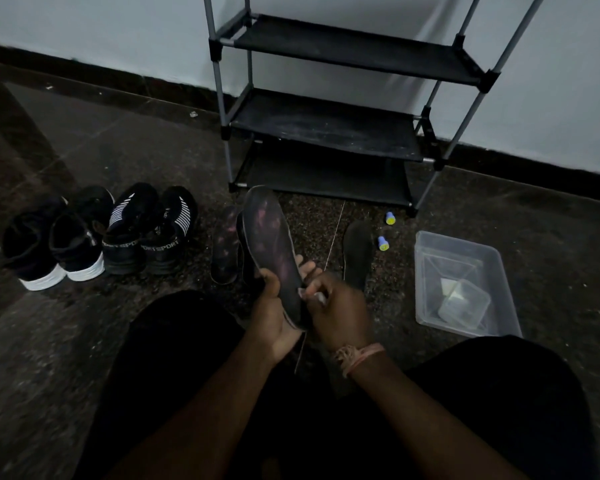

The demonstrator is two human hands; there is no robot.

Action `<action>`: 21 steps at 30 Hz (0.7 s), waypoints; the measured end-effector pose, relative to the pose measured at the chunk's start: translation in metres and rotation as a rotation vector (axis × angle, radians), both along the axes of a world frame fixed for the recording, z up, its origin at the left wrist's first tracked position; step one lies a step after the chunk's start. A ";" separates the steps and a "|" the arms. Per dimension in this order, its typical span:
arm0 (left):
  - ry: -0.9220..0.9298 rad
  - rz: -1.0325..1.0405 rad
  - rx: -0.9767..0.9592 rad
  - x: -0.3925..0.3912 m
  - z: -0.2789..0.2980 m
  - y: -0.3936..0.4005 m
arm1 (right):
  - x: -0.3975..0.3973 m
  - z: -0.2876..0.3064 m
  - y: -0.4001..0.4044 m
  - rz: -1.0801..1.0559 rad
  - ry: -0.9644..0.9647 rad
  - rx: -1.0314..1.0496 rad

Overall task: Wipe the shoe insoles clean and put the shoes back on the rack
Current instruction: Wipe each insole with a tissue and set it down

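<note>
My left hand (pixel 274 317) grips the heel end of a dark insole with pinkish worn patches (pixel 274 244), held upright over the floor. My right hand (pixel 336 306) presses a small pale wipe (pixel 312 295) against the insole's lower edge. A second pinkish insole (pixel 225 247) lies on the floor just left of it, and a plain dark insole (pixel 357 254) lies to the right. Two pairs of black shoes stand at the left: one with white soles (pixel 59 244), one with white stripes (pixel 149 230). The black shoe rack (pixel 326 123) stands against the wall, its shelves bare.
A clear plastic tub (pixel 465 285) with a small clear box inside sits on the floor at the right. Two small blue-and-yellow caps (pixel 390 218) (pixel 382 243) lie near the rack's foot. My dark-clothed knees fill the bottom of the view. The floor is dark speckled stone.
</note>
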State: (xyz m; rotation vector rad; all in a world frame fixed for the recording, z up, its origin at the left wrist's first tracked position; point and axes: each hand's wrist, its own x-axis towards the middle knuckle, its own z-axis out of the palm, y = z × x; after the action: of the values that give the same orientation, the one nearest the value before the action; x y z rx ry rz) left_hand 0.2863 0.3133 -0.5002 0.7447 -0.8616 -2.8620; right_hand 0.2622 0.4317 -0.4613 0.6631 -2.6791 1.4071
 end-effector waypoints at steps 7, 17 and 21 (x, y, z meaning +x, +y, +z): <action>-0.004 0.018 0.019 0.001 -0.003 -0.003 | -0.001 -0.007 -0.001 -0.002 0.000 0.021; -0.010 0.042 0.056 0.000 -0.001 -0.002 | 0.003 -0.006 0.001 0.014 -0.067 -0.035; 0.006 0.067 0.052 0.000 0.001 -0.005 | 0.019 -0.006 -0.002 0.090 -0.111 -0.064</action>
State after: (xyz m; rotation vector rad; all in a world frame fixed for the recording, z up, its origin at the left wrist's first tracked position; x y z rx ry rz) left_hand 0.2868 0.3084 -0.4993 0.7546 -0.7491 -2.8366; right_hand 0.2815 0.4294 -0.4672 0.7295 -2.7043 1.5904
